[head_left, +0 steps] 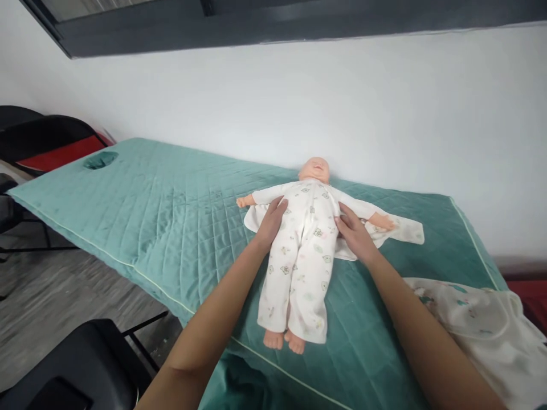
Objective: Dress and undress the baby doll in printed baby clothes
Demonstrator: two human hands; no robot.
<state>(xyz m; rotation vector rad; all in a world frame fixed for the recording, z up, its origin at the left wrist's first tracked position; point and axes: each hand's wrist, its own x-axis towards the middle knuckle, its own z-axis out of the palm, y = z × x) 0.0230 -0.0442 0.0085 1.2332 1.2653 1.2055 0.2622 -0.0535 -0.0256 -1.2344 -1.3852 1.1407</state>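
A baby doll (310, 228) lies on its back on the green quilted bed, head toward the wall and bare feet toward me. It wears white clothes with a small green and brown print, and its arms are spread sideways. White printed cloth (408, 229) extends out past its hand on the right. My left hand (273, 219) grips the doll's side at the waist, thumb on top. On the opposite side, my right hand (354, 232) holds the waist, with its thumb and finger against the cloth. The undersides of both hands are hidden.
The green bed cover (171, 199) has a face hole (101, 160) at its far left. White printed fabric (482, 324) lies at the right edge. Black chairs (81, 364) stand at the left, and a white wall (299, 102) runs behind the bed.
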